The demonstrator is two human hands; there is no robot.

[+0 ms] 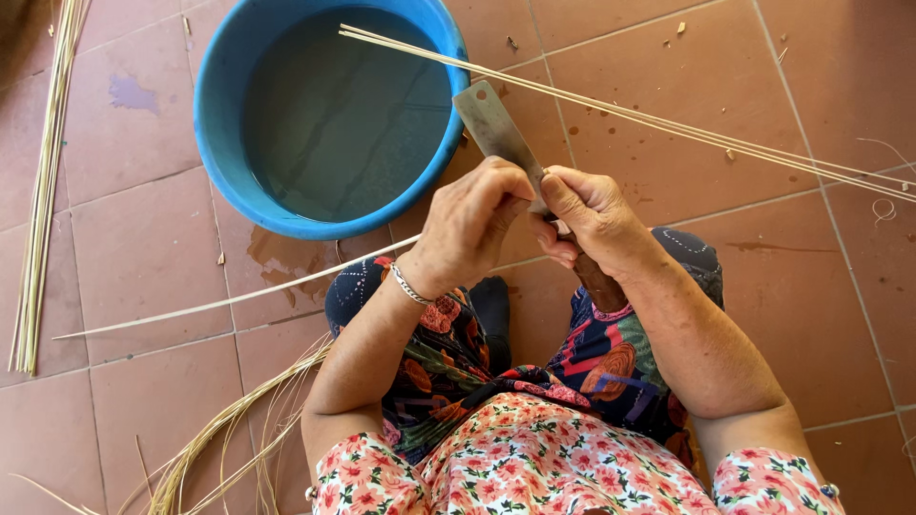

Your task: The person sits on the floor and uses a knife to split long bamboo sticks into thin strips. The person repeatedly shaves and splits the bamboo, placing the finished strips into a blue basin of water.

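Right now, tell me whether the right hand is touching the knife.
Touching. The head view shows the right hand wrapped around the handle of the knife, thumb lying over its top, with the blade sticking out toward the blue basin.

Two bare hands and forearms were in view, nothing worn on the fingers as far as could be seen; left hand (469,224) carried a thin silver bracelet (410,285) at the wrist; right hand (587,212) had no wrist wear visible. Top (534,458) was short-sleeved, pale fabric with a dense pink-and-red floral print plus small green leaves; sleeve hems ended above the elbows, a small bead-like trim showing at each hem edge. Trousers (611,367) were dark navy with bold multicolour print: red, orange, pink, teal shapes; knee areas showed fine white dotted arcs on plain navy.
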